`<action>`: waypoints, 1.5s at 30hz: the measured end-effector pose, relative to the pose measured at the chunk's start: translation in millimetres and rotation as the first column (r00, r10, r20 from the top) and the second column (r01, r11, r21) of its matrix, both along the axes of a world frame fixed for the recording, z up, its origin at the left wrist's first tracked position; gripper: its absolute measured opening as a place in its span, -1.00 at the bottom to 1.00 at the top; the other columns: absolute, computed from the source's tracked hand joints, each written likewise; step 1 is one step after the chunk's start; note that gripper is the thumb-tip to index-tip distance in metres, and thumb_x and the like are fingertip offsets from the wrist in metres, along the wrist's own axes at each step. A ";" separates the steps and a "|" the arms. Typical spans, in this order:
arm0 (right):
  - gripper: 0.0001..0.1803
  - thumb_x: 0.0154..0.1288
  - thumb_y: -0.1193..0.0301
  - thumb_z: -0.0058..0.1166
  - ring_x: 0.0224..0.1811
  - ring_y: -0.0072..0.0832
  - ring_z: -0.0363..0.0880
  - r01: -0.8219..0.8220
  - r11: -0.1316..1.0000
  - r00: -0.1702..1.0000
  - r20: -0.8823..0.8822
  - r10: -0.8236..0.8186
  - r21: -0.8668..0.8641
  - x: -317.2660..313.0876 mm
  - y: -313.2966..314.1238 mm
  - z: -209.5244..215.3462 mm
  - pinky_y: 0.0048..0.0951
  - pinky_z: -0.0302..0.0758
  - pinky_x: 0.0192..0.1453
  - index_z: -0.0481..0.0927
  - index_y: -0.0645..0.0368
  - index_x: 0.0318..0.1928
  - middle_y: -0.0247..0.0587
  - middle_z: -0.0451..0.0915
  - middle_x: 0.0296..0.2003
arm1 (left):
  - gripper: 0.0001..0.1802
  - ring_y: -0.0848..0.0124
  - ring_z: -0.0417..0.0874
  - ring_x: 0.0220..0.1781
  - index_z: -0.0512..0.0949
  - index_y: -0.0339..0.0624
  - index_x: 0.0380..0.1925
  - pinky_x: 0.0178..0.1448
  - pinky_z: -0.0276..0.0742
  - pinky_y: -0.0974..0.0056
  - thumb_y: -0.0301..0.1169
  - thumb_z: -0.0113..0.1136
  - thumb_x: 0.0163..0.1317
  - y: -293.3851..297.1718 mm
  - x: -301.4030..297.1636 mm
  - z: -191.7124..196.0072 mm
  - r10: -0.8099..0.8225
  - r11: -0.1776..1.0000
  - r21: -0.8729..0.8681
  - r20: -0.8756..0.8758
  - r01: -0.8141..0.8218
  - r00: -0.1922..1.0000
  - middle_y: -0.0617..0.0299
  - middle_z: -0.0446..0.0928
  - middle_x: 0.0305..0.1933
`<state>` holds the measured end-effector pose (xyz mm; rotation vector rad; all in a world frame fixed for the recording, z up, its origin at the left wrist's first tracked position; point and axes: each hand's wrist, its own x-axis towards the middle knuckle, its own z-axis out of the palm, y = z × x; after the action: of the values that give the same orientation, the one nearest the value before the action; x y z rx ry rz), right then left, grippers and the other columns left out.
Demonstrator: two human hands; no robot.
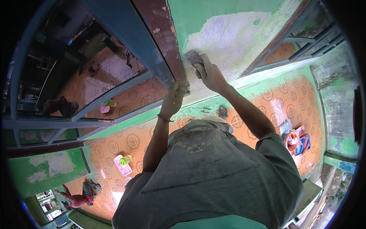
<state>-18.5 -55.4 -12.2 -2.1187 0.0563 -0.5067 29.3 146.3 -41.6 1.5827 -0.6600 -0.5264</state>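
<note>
Grey shirt (pixel 206 171) nearest lens, filling lower centre. Left hand (pixel 176 95) curled, fingers pressed against lower edge of brown door frame (pixel 164 34), gripping it. Right hand (pixel 211 74) just right of left hand, closed round handle of scraper (pixel 194 58); blade flat against wall, up-left of knuckles. Scraped pale patch (pixel 232 38) of green wall above and right of right hand. Orange patterned floor tiles (pixel 289 103) far below right forearm. Red bucket (pixel 292 139) beyond right elbow.
</note>
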 end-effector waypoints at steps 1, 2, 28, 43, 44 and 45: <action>-0.82 0.63 0.35 -0.19 -0.55 -0.40 0.53 -0.047 0.986 0.999 0.030 0.043 0.160 -0.2 7.3 -1.8 -0.39 0.49 -0.43 0.33 0.16 0.06 -0.23 0.54 -0.50 | -0.69 0.37 0.67 -0.09 0.48 -0.35 0.07 0.00 0.59 0.28 -0.31 0.02 0.56 -4.5 0.8 4.0 0.020 0.994 -0.105 0.120 -0.007 0.993 0.06 0.60 -0.05; -0.81 0.64 0.34 -0.21 -0.55 -0.45 0.51 -0.069 0.947 0.994 0.104 0.038 0.314 0.3 14.8 -2.2 -0.42 0.47 -0.43 0.33 0.17 0.07 -0.25 0.54 -0.48 | -0.69 0.38 0.66 -0.12 0.48 -0.34 0.07 -0.03 0.57 0.29 -0.30 0.00 0.56 -11.4 1.7 8.1 0.086 0.987 -0.152 0.197 -0.056 0.977 0.07 0.61 -0.08; -0.66 0.55 0.27 -0.17 -0.28 0.01 0.61 0.099 0.821 0.976 0.105 -0.190 0.562 22.3 43.3 28.8 -0.12 0.52 -0.15 0.52 0.30 -0.02 0.15 0.63 -0.30 | -0.49 0.45 0.52 -0.47 0.59 -0.37 -0.29 -0.35 0.46 0.24 -0.14 -0.16 0.60 -72.4 -0.2 68.8 0.377 0.926 -0.084 0.288 -0.369 0.880 0.17 0.57 -0.54; -0.65 0.55 0.23 -0.12 -0.31 0.05 0.59 0.134 0.809 0.976 0.064 -0.207 0.572 19.5 49.1 42.2 -0.14 0.52 -0.19 0.49 0.31 -0.02 0.18 0.61 -0.34 | -0.56 0.31 0.56 -0.41 0.57 -0.38 -0.29 -0.27 0.46 0.18 -0.22 -0.12 0.57 -64.6 8.1 71.6 0.347 0.938 -0.112 0.282 -0.328 0.895 0.01 0.57 -0.48; -0.65 0.55 0.23 -0.13 -0.32 0.05 0.59 0.135 0.815 0.979 0.050 -0.197 0.564 19.1 49.7 42.6 -0.14 0.52 -0.19 0.49 0.31 -0.03 0.19 0.60 -0.34 | -0.57 0.29 0.57 -0.42 0.57 -0.38 -0.29 -0.27 0.46 0.17 -0.23 -0.12 0.57 -64.5 8.1 71.7 0.327 0.945 -0.116 0.294 -0.306 0.898 0.00 0.58 -0.48; -0.65 0.56 0.23 -0.13 -0.32 0.06 0.58 0.129 0.820 0.974 0.084 -0.211 0.557 18.8 50.6 43.0 -0.15 0.52 -0.20 0.49 0.32 -0.03 0.19 0.60 -0.34 | -0.58 0.28 0.57 -0.43 0.57 -0.38 -0.29 -0.28 0.45 0.16 -0.23 -0.11 0.57 -64.1 8.0 71.8 0.335 0.942 -0.109 0.270 -0.317 0.902 -0.01 0.58 -0.49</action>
<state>0.3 -4.7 30.9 -1.5116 0.2814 -0.6584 37.3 82.2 30.2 1.6824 -0.6004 -0.0247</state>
